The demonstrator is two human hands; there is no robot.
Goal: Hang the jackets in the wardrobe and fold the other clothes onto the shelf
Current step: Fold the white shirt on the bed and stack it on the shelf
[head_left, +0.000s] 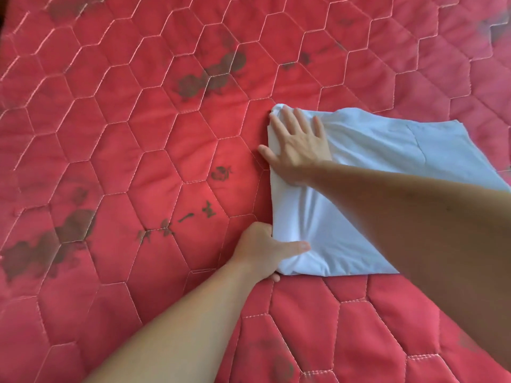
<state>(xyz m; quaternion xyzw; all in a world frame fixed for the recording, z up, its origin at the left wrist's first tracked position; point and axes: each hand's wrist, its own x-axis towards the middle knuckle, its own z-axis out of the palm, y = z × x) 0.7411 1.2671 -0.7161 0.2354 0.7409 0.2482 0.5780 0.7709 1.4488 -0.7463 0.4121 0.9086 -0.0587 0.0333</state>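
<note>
We had the white garment (359,189) stretching right from its left edge, left hand (265,248) pinching the near corner, right hand (297,146) pressed flat farther along.

Dark printed characters on the red quilt

A short row of dark brush-style characters (177,223) stands printed on the red quilted bedcover (116,150), just left of the folded white cloth (367,150). One stroke looks like a plain horizontal dash; the rest are too smudged and faded to read with any certainty. A small dark mark (221,173) like a stamp sits a little above that row, also unreadable. The white cloth itself bears no lettering, label or number that can be made out.
</note>
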